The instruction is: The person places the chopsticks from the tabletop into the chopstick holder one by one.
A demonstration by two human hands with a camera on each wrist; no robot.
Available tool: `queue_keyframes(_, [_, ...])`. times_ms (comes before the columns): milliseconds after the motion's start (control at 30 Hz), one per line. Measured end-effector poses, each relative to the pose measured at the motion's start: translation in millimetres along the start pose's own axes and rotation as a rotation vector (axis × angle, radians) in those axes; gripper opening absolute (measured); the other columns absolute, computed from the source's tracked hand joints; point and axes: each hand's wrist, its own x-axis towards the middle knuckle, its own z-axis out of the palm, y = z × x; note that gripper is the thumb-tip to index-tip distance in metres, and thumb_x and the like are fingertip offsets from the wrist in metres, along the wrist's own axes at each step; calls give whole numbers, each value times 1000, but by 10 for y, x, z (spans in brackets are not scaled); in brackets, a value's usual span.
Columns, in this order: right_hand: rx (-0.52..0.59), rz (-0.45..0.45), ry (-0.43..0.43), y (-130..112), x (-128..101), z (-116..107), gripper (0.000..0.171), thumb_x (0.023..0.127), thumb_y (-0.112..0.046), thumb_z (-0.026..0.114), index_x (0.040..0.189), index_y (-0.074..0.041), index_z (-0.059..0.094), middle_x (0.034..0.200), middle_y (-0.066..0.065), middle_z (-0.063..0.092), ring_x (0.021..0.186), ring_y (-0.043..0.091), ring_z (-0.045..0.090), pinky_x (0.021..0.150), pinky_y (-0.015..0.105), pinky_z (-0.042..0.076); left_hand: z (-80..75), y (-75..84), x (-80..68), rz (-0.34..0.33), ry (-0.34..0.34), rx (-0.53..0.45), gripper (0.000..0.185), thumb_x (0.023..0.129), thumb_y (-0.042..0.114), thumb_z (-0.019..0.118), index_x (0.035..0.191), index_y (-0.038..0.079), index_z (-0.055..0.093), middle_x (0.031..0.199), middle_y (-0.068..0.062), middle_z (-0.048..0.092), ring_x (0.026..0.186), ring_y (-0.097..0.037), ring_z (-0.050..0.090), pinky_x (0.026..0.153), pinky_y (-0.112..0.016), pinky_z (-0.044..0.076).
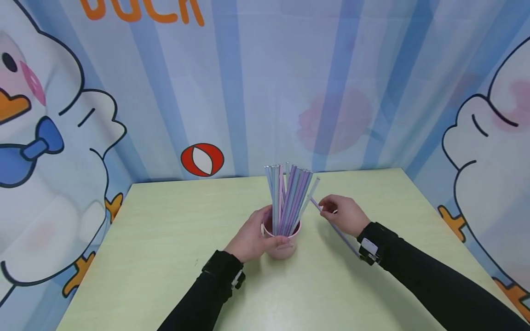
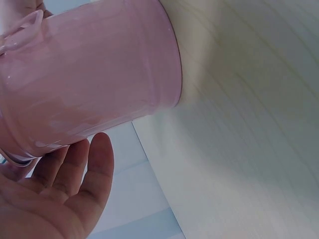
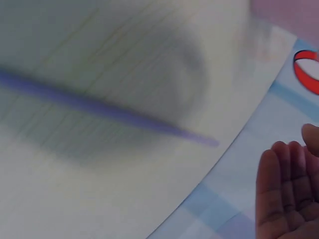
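Pink cup (image 1: 283, 243), pastel blue, purple and pink straws (image 1: 288, 197), pale green table (image 1: 165, 239), blue-striped backdrop (image 1: 248, 82).

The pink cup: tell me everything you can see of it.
The pink cup is a small, glossy, bucket-like pot that looks like painted metal, with a rolled rim and a small side handle near the top. It stands upright on the pale green table, near its middle. The left hand grips its side. A bundle of pastel straws stands in it, fanning out above the rim.

A glossy pink cup (image 1: 282, 246) stands on a smooth, matt table (image 1: 165, 230).
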Motion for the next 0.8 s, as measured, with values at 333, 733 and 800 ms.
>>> queue_keyframes(333, [-188,76,-96,282,83,-20,22,86,-6,68,104,7,70,86,9,67,80,23,62,73,39,50,-16,9,-7,-2,1,3,95,73,48,82,150,21,33,142,2,45,128,-16,43,109,-43,32])
queue_keyframes(733, [-262,174,-140,381,280,156,26,85,-13,74,103,5,72,91,13,69,83,28,65,77,42,52,-1,4,-2,24,-5,-37,87,74,44,83,146,24,39,135,7,50,122,-12,48,106,-42,36])
queue_keyframes(800, [-273,184,-140,361,294,181,23,84,-13,74,100,3,73,90,13,70,82,27,65,76,42,52,1,3,-3,33,-6,-34,87,74,43,83,147,22,39,135,7,51,121,-12,48,106,-42,36])
